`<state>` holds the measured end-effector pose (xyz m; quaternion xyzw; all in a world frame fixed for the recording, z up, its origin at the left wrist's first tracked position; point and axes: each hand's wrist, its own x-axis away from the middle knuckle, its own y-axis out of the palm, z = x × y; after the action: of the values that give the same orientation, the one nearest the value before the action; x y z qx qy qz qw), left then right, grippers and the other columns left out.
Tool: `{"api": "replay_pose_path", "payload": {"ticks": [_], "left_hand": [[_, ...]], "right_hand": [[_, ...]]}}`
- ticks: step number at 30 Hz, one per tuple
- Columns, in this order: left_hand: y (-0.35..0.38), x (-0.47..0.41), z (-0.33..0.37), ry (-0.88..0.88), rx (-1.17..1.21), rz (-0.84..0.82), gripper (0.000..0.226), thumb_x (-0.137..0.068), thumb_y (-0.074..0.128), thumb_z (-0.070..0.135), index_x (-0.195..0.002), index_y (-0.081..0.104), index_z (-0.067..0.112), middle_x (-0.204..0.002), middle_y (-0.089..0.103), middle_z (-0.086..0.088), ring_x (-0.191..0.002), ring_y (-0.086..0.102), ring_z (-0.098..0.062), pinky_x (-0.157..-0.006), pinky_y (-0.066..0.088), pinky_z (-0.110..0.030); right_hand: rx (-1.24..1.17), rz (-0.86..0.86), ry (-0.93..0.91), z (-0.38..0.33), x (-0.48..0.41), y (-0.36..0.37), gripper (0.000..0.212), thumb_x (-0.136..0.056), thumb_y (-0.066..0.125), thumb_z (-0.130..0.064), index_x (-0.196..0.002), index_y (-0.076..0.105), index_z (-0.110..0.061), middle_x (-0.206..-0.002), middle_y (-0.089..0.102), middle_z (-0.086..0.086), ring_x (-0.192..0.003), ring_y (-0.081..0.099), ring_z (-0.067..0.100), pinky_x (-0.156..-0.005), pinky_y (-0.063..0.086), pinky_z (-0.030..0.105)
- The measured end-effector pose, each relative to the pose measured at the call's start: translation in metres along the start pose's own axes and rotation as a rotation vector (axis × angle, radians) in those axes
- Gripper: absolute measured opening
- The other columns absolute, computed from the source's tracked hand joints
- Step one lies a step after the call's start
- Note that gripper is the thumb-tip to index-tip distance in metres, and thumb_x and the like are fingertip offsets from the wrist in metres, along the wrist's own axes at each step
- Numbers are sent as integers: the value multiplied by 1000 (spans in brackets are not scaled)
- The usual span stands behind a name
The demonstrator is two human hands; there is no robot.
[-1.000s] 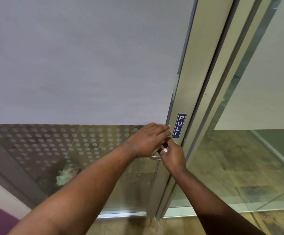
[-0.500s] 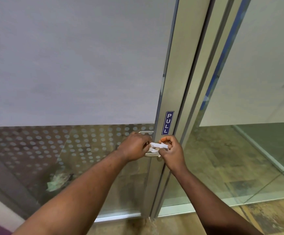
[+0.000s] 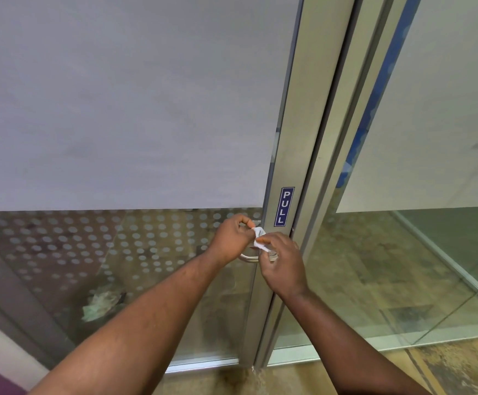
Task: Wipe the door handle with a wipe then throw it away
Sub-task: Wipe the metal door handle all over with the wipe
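A small white wipe is pinched between both hands just in front of the door. My left hand grips its upper end and my right hand grips its lower end. The metal door handle is a curved silver bar on the glass door; only its lower bend and a bit of its top show, the rest is hidden behind my hands. The wipe is close to the handle; whether it touches the bar I cannot tell.
The silver door frame carries a blue PULL sign. The door's frosted glass turns dotted lower down. A glass side panel stands on the right. The tan floor runs below.
The wipe came out into view between both hands and is now held more upright, bunched shorter. My right hand dropped a little lower over the handle.
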<state>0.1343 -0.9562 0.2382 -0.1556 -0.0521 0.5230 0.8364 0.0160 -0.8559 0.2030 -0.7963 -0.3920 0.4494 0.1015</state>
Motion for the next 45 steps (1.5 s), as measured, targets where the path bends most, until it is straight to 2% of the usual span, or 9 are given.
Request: {"api": "replay_pose_path", "payload": {"ticks": [4,14,21,25,29,32,35,40,45], "left_hand": [[-1,-5,2,-47,119,-18,16,-86,59,10,-86,68,23,-78,68,6,-70,61,-12,-74,51,-33],[2,-9,-11,-102,125,-113,20,-92,56,2,-97,65,20,-80,66,-5,-67,63,-17,-56,50,-28],[2,-14,-17,-103,111,-267,30,-84,72,10,-110,63,23,-85,69,-7,-74,65,-21,-65,56,-36],[5,-18,-18,-108,90,-262,28,-90,66,5,-112,62,22,-84,69,-7,-75,67,-20,-73,59,-44],[2,-21,-21,-92,108,-220,23,-95,64,5,-110,62,22,-78,69,-2,-71,68,-18,-59,58,-37],[2,-24,-22,-55,98,-204,24,-93,67,5,-112,62,19,-71,65,4,-67,65,-14,-58,56,-34],[-4,-27,-19,147,-161,-41,20,-95,67,17,-112,63,25,-86,68,7,-79,65,-12,-73,57,-36],[-36,-40,16,771,-590,248,23,-93,60,13,-115,65,12,-106,68,-4,-98,62,-23,-84,52,-39],[-59,-62,47,1092,-852,306,30,-89,61,18,-118,65,11,-124,64,-10,-121,56,-30,-100,41,-42]], "right_hand": [[76,-38,-109,-2,8,-1,43,-71,58,-2,-107,74,-20,-107,72,-9,-105,58,7,-96,42,29],[-222,-2,231,2,-3,1,33,-81,75,-8,-109,66,-23,-108,61,-13,-86,63,5,-75,51,17],[-340,26,391,10,-5,5,27,-84,77,-14,-108,70,-25,-97,73,-12,-81,66,0,-71,48,11],[-457,40,475,16,-7,11,30,-88,72,-5,-111,70,-24,-98,74,-7,-83,67,0,-75,52,15],[-497,-19,485,24,-7,13,34,-90,68,-5,-120,69,-20,-104,74,-5,-91,69,5,-79,53,16],[-459,-80,504,27,-7,16,25,-83,76,-8,-102,73,-23,-87,74,-4,-75,67,7,-70,53,23],[-335,-31,508,33,-7,19,15,-80,78,-13,-80,67,-23,-70,68,-5,-61,57,3,-59,47,23],[-73,138,471,52,-13,12,21,-83,72,-21,-79,52,-25,-75,62,-5,-66,57,15,-55,45,34],[94,-24,397,63,-3,22,19,-87,67,-20,-87,49,-27,-94,71,-8,-79,65,22,-62,52,37]]}}
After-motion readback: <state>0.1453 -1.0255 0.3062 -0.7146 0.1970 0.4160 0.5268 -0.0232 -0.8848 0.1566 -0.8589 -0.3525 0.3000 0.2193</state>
